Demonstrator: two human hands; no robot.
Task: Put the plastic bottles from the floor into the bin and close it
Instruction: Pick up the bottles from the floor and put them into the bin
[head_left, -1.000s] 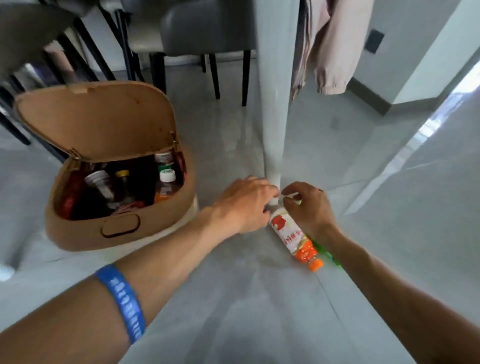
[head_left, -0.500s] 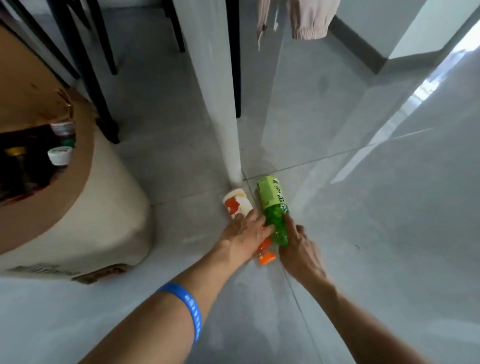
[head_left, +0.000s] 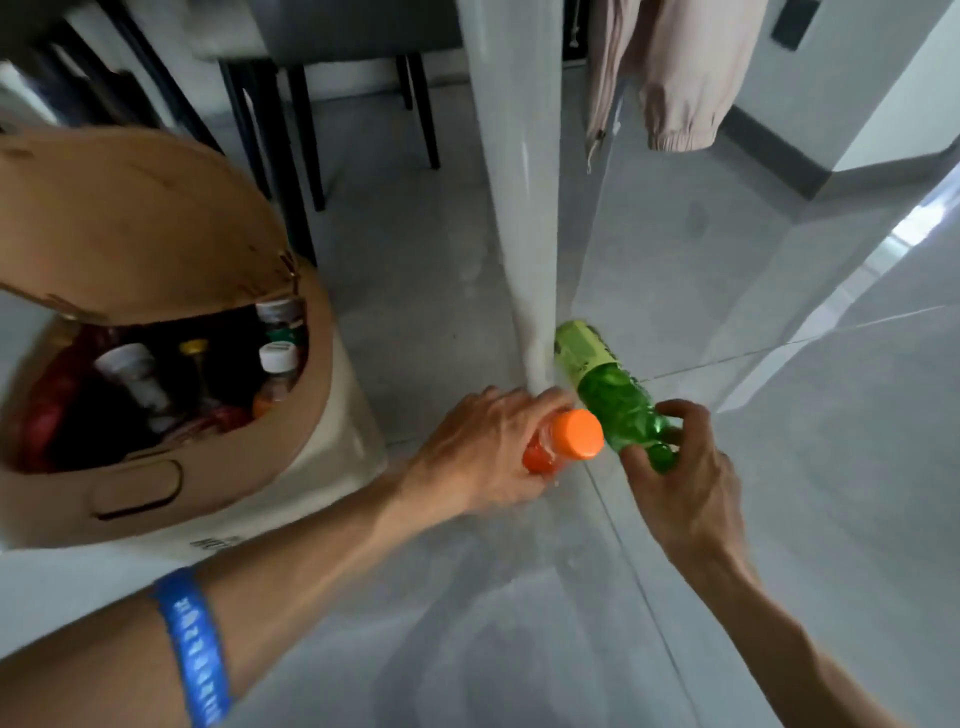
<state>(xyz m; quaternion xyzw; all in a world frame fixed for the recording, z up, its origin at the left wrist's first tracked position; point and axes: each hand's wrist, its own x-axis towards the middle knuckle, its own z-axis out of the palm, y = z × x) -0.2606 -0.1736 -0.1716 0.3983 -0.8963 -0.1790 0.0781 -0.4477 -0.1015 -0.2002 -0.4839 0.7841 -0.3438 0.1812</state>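
Observation:
My left hand (head_left: 483, 452) is wrapped around an orange bottle with an orange cap (head_left: 569, 436), lifted off the floor with the cap pointing toward me. My right hand (head_left: 680, 483) grips the neck end of a green bottle (head_left: 613, 395) with a yellow-green label, its far end by the white table leg. To the left stands the tan bin (head_left: 311, 405) with its lid (head_left: 130, 223) raised. Several bottles stand inside it, some with white caps (head_left: 278, 356).
A white table leg (head_left: 519, 182) stands just behind both bottles. Black chair legs (head_left: 275, 119) are behind the bin. A pink garment (head_left: 675, 78) hangs at the top right. The grey tiled floor (head_left: 779, 467) stretches to the right, toward a wall corner.
Both hands have closed on the bottles and raised them from the floor. The view has swung back left, so the open bin shows again.

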